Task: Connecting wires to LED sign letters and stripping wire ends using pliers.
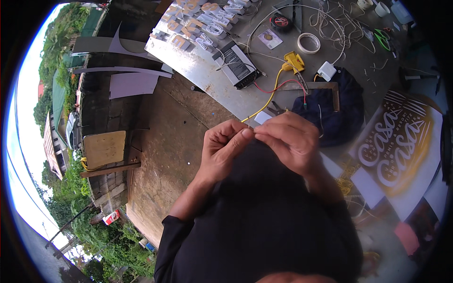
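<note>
Close to my body, both hands meet fingertip to fingertip above the table's near edge. My left hand (pixel 226 147) pinches a thin, wire-like piece (pixel 249 123) between thumb and forefinger; its short end sticks up. Pressed against that thumb, my right hand (pixel 291 139) has its fingers bunched in a pinch, and what lies in them is too small to make out. Just beyond the hands are dark-handled pliers (pixel 274 109). A yellow cord (pixel 272 93) runs from behind my fingers to a yellow socket block (pixel 293 62).
On the metal table (pixel 225 97) lie a power supply (pixel 237 64), a tape roll (pixel 309 43), a tape measure (pixel 280 22), a white adapter (pixel 326 71), dark cloth (pixel 349 111), green-handled scissors (pixel 382 39) and several block letters (pixel 205 42). A printed stencil sheet (pixel 401 141) is at right.
</note>
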### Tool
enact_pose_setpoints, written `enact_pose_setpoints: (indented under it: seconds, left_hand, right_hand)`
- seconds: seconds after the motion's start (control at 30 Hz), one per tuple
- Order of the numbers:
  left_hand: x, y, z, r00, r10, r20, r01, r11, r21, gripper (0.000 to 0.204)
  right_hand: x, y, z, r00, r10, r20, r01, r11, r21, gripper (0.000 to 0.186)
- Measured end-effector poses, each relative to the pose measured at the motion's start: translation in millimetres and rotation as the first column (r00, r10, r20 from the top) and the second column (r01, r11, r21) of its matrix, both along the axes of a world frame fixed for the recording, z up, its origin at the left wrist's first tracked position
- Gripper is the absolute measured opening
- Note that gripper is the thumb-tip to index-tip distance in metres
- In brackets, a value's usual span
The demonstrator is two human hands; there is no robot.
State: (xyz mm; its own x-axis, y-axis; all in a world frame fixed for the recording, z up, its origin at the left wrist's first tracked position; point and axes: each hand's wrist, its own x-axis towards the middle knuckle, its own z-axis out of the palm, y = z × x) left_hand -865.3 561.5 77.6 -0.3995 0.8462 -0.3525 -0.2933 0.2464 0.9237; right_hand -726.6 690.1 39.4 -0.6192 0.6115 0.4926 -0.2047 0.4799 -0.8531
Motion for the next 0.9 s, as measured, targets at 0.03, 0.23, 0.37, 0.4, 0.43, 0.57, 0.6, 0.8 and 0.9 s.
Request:
enact_pose_setpoints:
  seconds: [0.03,0.23,0.37,0.4,0.43,0.57,0.6,0.8,0.9]
  left_hand:
    - [-4,-1,-1,1.000,-0.012,0.008,0.012,1.000,0.006,0.019]
    - [-33,-7,-12,0.990,-0.067,0.123,0.065,0.998,0.028,0.018]
    - [-58,-12,-20,0.977,-0.107,0.184,0.093,0.992,0.083,0.017]
    - [-62,-13,-23,0.983,-0.096,0.160,0.082,0.992,0.092,0.016]
    - [-67,-14,-27,0.987,-0.085,0.136,0.071,0.992,0.101,0.014]
    - [-90,-16,-51,0.994,-0.037,0.099,0.025,0.993,0.117,0.011]
    - [-98,-16,-58,0.996,-0.010,0.092,0.000,0.994,0.109,0.012]
    - [-144,-17,-90,0.988,0.044,0.149,-0.057,0.995,0.080,0.019]
    - [-153,-18,-93,0.988,0.010,0.152,-0.024,0.996,0.086,0.019]
  right_hand:
    - [-2,-1,0,1.000,-0.006,0.017,0.006,1.000,-0.001,0.019]
    - [-18,-6,0,0.993,0.081,0.085,-0.065,0.983,-0.169,0.011]
    - [-37,-13,-4,0.983,0.181,0.030,-0.142,0.856,-0.498,0.009]
    - [-43,-15,-6,0.982,0.189,0.009,-0.151,0.810,-0.567,0.012]
    - [-48,-19,-8,0.981,0.187,0.050,-0.125,0.811,-0.572,0.012]
    - [-61,-30,-26,0.980,0.044,0.193,0.091,0.766,-0.637,0.015]
    - [-62,-31,-34,0.962,-0.053,0.267,0.201,0.799,-0.567,0.017]
    - [-28,-47,-110,0.458,-0.476,0.751,0.457,0.851,0.260,0.029]
    - [-14,-68,-158,0.191,-0.395,0.899,0.320,0.890,0.323,0.045]
